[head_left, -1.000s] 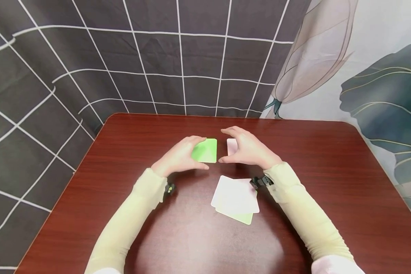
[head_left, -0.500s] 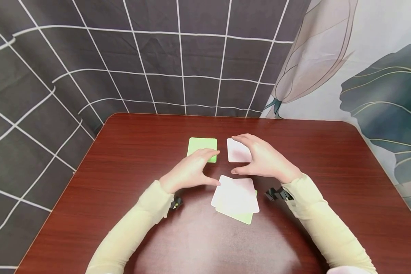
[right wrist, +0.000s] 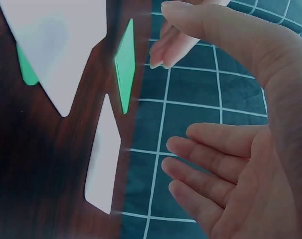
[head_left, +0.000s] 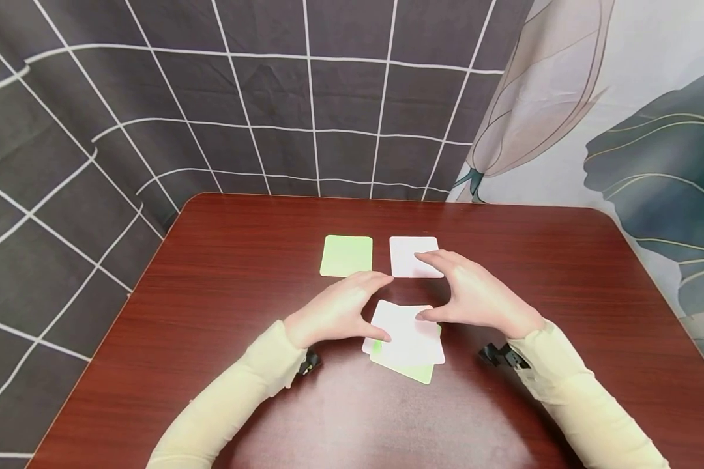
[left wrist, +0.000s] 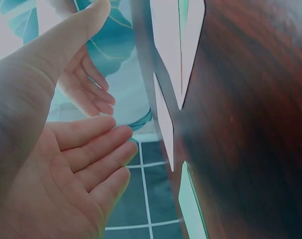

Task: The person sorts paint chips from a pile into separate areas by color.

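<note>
White and pale green, thin cards make up the small stack (head_left: pixel 407 342) lying nearest the person on the dark red wooden table (head_left: pixel 211 273): a white card sits on top, slightly askew, with a green card's corner showing beneath it at the near edge and a sliver of green at its left side. These look like light, flat sheets of stiff card or plastic with rounded corners, likely smooth and apt to slide on the polished tabletop; lying flush, they would probably be easiest to take by an edge or corner, or by pinching the sides between thumb and fingers. The left hand (head_left: pixel 337 309) hovers at the stack's left side with its fingers relaxed and gently curved, its thumb at or just over the stack's left edge, gripping nothing. The right hand (head_left: pixel 478 296) stands at the stack's right side, fingers likewise loose and spread, thumb near the top card's far right corner, holding nothing. Beyond the hands, two single cards lie flat side by side and apart: a green card (head_left: pixel 347 255) to the left and a white card (head_left: pixel 410 254) to the right, the right hand's fingertips reaching over its near right corner.
</note>
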`<action>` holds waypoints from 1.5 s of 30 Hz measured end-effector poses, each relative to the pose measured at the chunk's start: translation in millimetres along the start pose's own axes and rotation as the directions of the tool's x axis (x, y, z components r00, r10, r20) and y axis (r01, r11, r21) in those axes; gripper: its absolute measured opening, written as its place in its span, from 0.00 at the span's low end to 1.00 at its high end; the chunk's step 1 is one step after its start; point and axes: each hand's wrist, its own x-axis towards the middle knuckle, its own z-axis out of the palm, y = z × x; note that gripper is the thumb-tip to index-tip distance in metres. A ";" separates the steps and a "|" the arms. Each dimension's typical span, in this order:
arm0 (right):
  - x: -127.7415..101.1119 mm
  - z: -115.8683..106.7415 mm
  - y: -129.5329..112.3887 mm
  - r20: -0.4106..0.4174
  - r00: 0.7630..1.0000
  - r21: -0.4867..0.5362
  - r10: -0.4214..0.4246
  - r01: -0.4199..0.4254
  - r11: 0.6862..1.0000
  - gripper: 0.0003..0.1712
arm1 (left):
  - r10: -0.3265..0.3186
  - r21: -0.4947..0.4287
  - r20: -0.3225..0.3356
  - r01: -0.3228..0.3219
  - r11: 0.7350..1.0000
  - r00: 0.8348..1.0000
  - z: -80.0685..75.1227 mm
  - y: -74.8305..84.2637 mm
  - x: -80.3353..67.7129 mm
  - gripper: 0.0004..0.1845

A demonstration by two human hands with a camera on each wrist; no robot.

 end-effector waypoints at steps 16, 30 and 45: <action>-27.2 11.9 -1.6 0.078 0.997 0.031 -0.005 0.003 1.000 0.59 | 0.055 0.033 0.087 -0.058 0.998 0.995 20.3 15.7 -0.7 0.54; -36.3 30.5 -5.1 0.143 0.989 0.016 -0.036 0.034 0.999 0.60 | 0.108 0.003 0.100 -0.109 0.994 0.989 27.4 12.3 -0.4 0.51; -38.0 34.7 -6.1 0.112 0.991 0.049 -0.077 0.072 0.996 0.47 | 0.103 0.016 0.126 -0.106 0.994 0.987 29.1 12.2 -0.1 0.49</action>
